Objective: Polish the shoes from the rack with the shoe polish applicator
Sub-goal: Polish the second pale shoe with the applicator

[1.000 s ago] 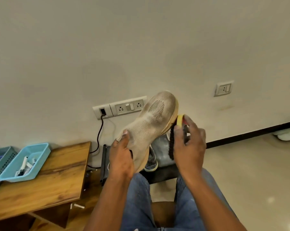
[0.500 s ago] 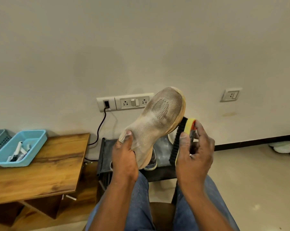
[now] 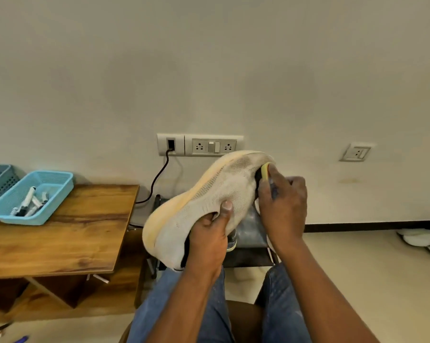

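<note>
Shoe [image 3: 209, 199] gripped left hand [image 3: 209, 241]; applicator [image 3: 264, 172] pressed right hand [image 3: 282, 206].

Soft, even indoor light, mild wide-angle bend

You see faint broad shadows on the wall [image 3: 209, 70] above the socket strip [image 3: 200, 145], a small glare spot on the floor low to its right, straight lines bowing toward the edges, and slight softness overall

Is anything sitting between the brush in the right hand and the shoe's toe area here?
Nothing visible does. The right hand holds the applicator brush with its dark bristles directly against the toe of the shoe, which the left hand grips at the collar.
</note>
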